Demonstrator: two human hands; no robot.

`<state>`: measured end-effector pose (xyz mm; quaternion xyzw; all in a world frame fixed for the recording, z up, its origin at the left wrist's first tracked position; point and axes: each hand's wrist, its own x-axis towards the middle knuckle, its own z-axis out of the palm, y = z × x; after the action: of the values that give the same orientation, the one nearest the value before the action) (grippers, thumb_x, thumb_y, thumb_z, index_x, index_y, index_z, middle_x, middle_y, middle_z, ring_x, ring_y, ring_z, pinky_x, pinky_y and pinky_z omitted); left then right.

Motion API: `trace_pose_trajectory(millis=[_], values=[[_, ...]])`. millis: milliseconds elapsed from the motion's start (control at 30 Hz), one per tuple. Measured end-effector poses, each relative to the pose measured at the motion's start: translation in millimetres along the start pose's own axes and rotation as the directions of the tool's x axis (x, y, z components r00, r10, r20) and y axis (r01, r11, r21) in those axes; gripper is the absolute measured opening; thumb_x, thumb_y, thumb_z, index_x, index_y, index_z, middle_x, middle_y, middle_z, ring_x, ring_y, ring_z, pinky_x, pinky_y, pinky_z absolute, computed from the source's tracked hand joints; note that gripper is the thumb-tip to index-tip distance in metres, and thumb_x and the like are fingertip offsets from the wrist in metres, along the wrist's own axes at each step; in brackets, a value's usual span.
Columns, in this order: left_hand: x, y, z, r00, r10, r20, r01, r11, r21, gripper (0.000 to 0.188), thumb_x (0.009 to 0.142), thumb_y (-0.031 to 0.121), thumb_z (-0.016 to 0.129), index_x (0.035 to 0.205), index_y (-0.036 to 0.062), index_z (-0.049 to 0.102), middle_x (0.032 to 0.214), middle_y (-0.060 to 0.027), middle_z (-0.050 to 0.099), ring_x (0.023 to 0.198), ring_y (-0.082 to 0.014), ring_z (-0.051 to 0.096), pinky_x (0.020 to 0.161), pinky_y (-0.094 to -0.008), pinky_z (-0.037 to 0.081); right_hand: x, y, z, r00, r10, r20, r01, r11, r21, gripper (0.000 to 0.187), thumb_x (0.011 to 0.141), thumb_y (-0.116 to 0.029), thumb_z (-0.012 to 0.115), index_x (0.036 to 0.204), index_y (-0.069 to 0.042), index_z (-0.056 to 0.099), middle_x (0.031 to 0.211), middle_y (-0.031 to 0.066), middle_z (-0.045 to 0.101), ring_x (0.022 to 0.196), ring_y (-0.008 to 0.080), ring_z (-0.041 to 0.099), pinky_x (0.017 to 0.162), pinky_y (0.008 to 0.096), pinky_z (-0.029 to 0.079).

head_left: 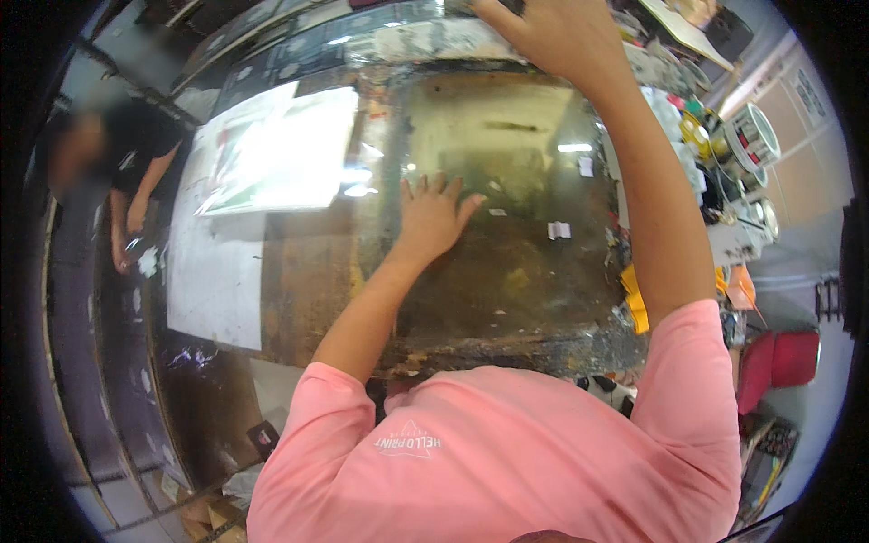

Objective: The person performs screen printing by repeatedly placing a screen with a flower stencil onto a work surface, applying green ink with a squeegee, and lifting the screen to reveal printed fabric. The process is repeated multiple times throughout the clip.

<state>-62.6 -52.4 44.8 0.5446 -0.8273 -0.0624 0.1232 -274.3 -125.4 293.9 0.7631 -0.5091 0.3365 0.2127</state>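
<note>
My left hand point(433, 220) lies with its fingers spread on a glossy glass-like panel point(507, 299) set in the worn worktable, holding nothing. My right hand point(566, 41) reaches over the far side of the table, its thumb pointing left. The other fingers of that hand are cut off by the upper edge of the picture, so what they touch is hidden. Small white paper scraps point(559, 231) lie on the panel. Left of my left hand, shiny clear and white sheets point(290, 149) lie on a larger white sheet point(214, 290).
At the far left a person in dark clothes point(136, 149) stands by long dark boards point(127, 317). Cans point(753, 136) and bottles crowd the right side. Yellow-orange pieces point(635, 299) sit at the table's right edge, near a red chair point(778, 362). Cluttered materials line the far edge.
</note>
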Motion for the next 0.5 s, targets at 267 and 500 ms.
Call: trace_pose_trajectory(millis=[267,500], values=[[7,63,61,0.967,0.253,0.007,-0.247,0.948,-0.202,0.116,0.091,0.088,0.047,0.163,-0.0039,0.039,0.169,-0.0280,0.036,0.159,-0.0498,0.025,0.129,-0.0677,0.010,12,-2,-1,0.998,0.028,0.060,-0.029,0.999,0.013,0.051,0.094,-0.045,0.056,0.077,0.000,0.073,0.078,0.0221,0.073,0.081,0.0402,0.071,0.083,0.0514,0.048],[10,122,70,0.929,0.369,0.018,-0.357,0.911,-0.206,0.129,0.080,0.098,0.048,0.166,0.0027,0.034,0.168,-0.0288,0.036,0.157,-0.0522,0.027,0.128,-0.0679,0.013,13,2,0,1.000,0.007,0.016,-0.007,1.000,0.017,0.053,0.094,-0.047,0.056,0.075,0.001,0.073,0.076,0.0225,0.072,0.076,0.0405,0.069,0.082,0.0516,0.047]])
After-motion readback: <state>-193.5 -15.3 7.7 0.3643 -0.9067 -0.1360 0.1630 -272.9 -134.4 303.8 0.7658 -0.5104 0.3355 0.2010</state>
